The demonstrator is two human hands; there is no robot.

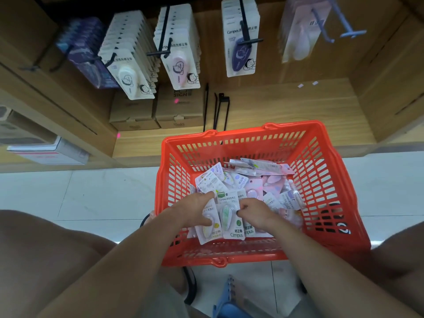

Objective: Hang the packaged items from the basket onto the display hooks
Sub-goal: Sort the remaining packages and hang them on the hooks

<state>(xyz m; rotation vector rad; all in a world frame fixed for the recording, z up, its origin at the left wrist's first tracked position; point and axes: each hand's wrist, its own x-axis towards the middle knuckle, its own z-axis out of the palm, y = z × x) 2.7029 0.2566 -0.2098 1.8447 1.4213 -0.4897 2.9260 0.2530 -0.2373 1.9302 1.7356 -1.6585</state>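
Note:
A red plastic basket (325, 171) sits on the floor in front of me, filled with several carded correction-tape packs (273, 182). My left hand (195, 210) and my right hand (254, 212) are both inside it, near its front wall. Together they hold a fanned bunch of packs (229, 216), the left hand gripping the yellow and green ones, the right hand pinching the green pack's right edge. Above, display hooks (246, 31) carry rows of similar packs, and a blue hook (330, 31) at the upper right has pink packs behind its free tip.
Cardboard boxes (156, 111) stand on the wooden shelf under the hooks. Loose black hooks (218, 111) lean on the shelf behind the basket. My knees frame the view left and right. A blue stool (229, 299) shows at the bottom. White tiled floor lies around.

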